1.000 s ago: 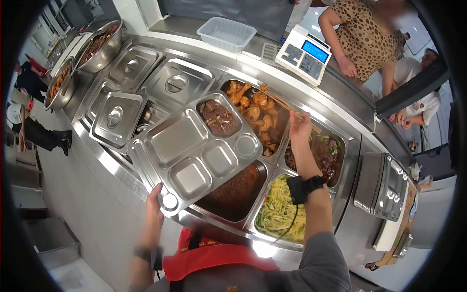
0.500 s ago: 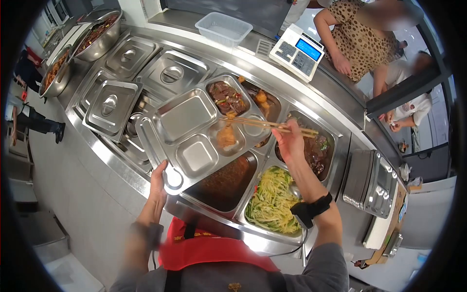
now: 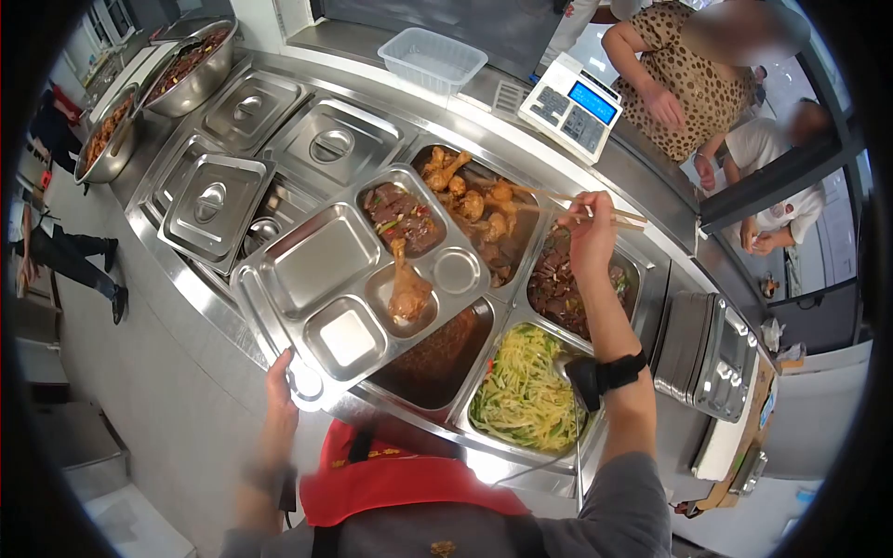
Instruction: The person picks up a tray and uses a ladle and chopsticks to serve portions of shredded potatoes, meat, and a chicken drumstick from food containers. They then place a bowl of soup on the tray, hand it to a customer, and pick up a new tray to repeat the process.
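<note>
My left hand (image 3: 277, 383) grips the near corner of a steel compartment tray (image 3: 321, 263) held over the serving counter. On the tray lie a dark meat dish (image 3: 400, 219) in the far compartment and a chicken drumstick (image 3: 406, 288) in a middle one. My right hand (image 3: 589, 231) holds long chopsticks (image 3: 595, 206) above the pans, between the pan of chicken pieces (image 3: 474, 209) and the pan of dark braised meat (image 3: 563, 288). The chopstick tips carry nothing that I can see.
Below the tray sit a pan of brown sauce (image 3: 442, 349) and a pan of shredded green vegetables (image 3: 527, 386). Lidded pans (image 3: 330, 144) fill the left. A scale (image 3: 577, 104) and plastic container (image 3: 433, 58) stand on the far ledge. A person in a leopard-print top (image 3: 688, 70) waits opposite.
The drumstick carried by the chopsticks now lies in the tray's middle compartment. My right hand has pulled back to the right over the pans. The tray has shifted slightly left and nearer.
</note>
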`<action>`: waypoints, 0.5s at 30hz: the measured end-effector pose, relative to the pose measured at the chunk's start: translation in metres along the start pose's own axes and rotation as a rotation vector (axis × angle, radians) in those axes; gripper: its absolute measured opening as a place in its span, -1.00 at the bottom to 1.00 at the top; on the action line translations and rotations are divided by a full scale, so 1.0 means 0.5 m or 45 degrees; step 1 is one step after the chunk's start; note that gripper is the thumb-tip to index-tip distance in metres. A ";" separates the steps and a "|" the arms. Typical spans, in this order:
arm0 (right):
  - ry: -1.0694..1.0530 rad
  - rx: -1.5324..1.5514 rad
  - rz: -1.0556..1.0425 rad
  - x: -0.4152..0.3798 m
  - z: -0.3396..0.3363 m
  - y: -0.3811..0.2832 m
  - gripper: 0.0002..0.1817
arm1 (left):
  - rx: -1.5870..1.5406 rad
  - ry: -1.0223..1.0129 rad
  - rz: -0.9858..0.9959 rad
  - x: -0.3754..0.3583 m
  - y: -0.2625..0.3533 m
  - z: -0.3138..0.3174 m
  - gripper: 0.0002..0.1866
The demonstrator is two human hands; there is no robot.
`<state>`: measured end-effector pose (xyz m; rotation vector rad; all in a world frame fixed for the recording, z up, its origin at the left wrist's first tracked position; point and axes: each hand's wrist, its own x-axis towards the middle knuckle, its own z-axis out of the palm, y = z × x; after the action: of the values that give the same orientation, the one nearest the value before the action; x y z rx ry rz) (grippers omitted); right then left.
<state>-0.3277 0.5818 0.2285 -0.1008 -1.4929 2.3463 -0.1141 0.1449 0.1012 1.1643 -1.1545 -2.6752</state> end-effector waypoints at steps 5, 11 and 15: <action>0.034 -0.344 -0.027 0.051 -0.070 0.085 -0.80 | 0.106 0.082 0.010 -0.105 0.049 0.053 -0.75; -0.184 -0.634 -0.128 0.047 -0.027 0.149 -0.79 | 0.178 0.196 0.039 -0.095 0.034 -0.018 -0.74; -0.184 -0.671 -0.113 0.049 -0.006 0.129 -0.79 | 0.256 0.280 0.045 -0.101 0.037 -0.024 -0.73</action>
<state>-0.3666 0.5682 0.1732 0.0047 -2.1072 1.8718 -0.0748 0.1380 0.1394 1.4083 -1.4133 -2.3747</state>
